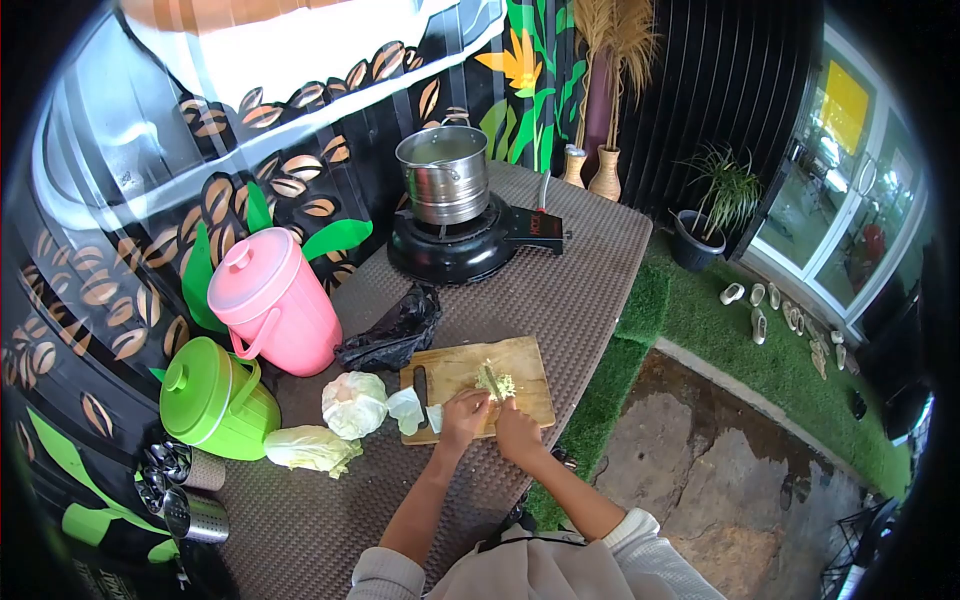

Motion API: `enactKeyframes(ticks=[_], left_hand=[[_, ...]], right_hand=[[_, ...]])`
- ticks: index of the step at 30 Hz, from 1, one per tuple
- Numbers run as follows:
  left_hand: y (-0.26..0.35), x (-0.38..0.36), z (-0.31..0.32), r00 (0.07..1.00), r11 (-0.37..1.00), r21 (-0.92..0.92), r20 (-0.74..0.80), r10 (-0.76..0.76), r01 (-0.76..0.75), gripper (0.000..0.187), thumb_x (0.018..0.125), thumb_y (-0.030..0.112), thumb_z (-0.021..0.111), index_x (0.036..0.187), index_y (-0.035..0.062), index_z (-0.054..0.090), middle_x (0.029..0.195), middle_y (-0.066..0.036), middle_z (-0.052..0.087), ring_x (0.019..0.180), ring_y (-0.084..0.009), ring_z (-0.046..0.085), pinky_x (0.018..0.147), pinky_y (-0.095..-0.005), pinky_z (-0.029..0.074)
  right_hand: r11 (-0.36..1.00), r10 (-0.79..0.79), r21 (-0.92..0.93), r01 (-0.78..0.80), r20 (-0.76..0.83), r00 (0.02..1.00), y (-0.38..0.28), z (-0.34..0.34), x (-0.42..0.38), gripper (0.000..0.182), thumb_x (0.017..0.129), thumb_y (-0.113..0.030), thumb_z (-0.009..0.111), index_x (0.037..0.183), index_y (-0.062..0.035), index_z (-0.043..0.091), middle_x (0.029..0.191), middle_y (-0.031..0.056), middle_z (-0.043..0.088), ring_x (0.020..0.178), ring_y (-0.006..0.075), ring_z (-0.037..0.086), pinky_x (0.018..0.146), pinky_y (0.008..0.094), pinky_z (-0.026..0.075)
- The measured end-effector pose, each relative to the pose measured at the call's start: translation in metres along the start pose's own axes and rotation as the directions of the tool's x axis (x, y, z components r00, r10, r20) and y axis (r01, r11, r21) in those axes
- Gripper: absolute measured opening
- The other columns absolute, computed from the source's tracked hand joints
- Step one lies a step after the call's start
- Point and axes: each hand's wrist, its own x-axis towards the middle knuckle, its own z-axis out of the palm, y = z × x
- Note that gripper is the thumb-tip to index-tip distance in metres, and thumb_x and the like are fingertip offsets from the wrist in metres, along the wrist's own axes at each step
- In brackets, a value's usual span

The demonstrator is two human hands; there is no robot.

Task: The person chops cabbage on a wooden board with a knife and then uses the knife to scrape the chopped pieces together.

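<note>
On a wooden cutting board [530, 362] lies a small heap of finely chopped pale green cabbage [505, 384]. My right hand [518, 432] is closed around the handle of a knife [489, 376], whose blade points away from me over the heap. My left hand [464, 412] is right beside the blade with its fingers drawn together; what they pinch, if anything, is hidden. Left of the board sit a round cabbage [354, 405], a longer napa cabbage [313, 449] and a loose pale leaf piece [406, 410]. Another pale piece [434, 418] rests at the board's left edge.
A steel pot [444, 180] stands on a black gas stove [450, 250] at the back. Behind the board lies a black plastic bag [393, 332]. Pink [280, 305] and green [215, 400] lidded containers line the left, near a perforated metal cutlery holder [197, 515].
</note>
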Motion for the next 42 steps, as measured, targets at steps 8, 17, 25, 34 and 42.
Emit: enactKeyframes(ticks=[8, 17, 25, 34, 42], left_hand=[[-0.003, 0.002, -0.005, 0.998, 1.0, -0.007, 0.065, 0.024, -0.024, 0.014, 0.081, 0.007, 0.068, 0.092, -0.0025, 0.07, 0.095, -0.014, 0.069, 0.089, -0.0279, 0.065, 0.074, -0.035, 0.053], [-0.005, -0.002, -0.002, 0.999, 0.998, -0.055, 0.044, -0.03, 0.032, 0.015, 0.08, 0.005, 0.068, 0.092, -0.0026, 0.07, 0.095, -0.014, 0.069, 0.088, -0.0301, 0.066, 0.078, -0.0358, 0.052], [-0.001, -0.005, -0.002, 0.993, 0.986, -0.124, 0.049, -0.105, 0.11, 0.014, 0.083, 0.005, 0.065, 0.094, -0.0024, 0.069, 0.097, -0.016, 0.069, 0.09, -0.03, 0.066, 0.079, -0.0361, 0.052], [-0.004, -0.006, -0.005, 0.995, 0.996, -0.051, 0.074, -0.066, 0.07, 0.014, 0.084, 0.002, 0.062, 0.096, -0.002, 0.069, 0.097, -0.016, 0.069, 0.09, -0.0296, 0.067, 0.079, -0.0346, 0.053], [0.009, -0.002, -0.008, 0.999, 1.0, 0.022, 0.043, 0.003, -0.004, 0.016, 0.078, 0.006, 0.07, 0.092, -0.0019, 0.071, 0.097, -0.015, 0.07, 0.083, -0.0269, 0.07, 0.074, -0.0323, 0.056]], right_hand=[[0.993, 0.113, 0.023, -0.115, 0.065, 0.991, -0.011, 0.021, -0.013, 0.021, 0.087, -0.011, 0.051, 0.101, 0.0024, 0.045, 0.079, 0.0211, 0.067, 0.073, 0.0353, 0.07, 0.061, 0.0428, 0.057], [1.0, 0.012, 0.017, -0.014, 0.083, 0.996, -0.002, 0.024, -0.008, 0.034, 0.086, -0.01, 0.053, 0.114, 0.0068, 0.041, 0.078, 0.0207, 0.067, 0.072, 0.0362, 0.069, 0.061, 0.0423, 0.057], [0.995, 0.035, 0.092, -0.048, 0.141, 0.989, -0.01, -0.011, 0.004, 0.032, 0.088, -0.013, 0.052, 0.112, 0.0056, 0.042, 0.084, 0.0236, 0.067, 0.076, 0.036, 0.069, 0.063, 0.0421, 0.057], [0.996, 0.089, 0.022, -0.091, 0.06, 0.994, -0.006, 0.024, 0.004, 0.028, 0.089, -0.014, 0.049, 0.112, 0.0027, 0.045, 0.079, 0.0165, 0.068, 0.072, 0.0295, 0.071, 0.054, 0.0392, 0.057], [0.998, -0.01, -0.069, 0.009, -0.02, 1.0, -0.008, 0.026, -0.013, 0.027, 0.09, -0.015, 0.049, 0.109, 0.0028, 0.045, 0.073, 0.0147, 0.068, 0.067, 0.0294, 0.07, 0.054, 0.0392, 0.057]])
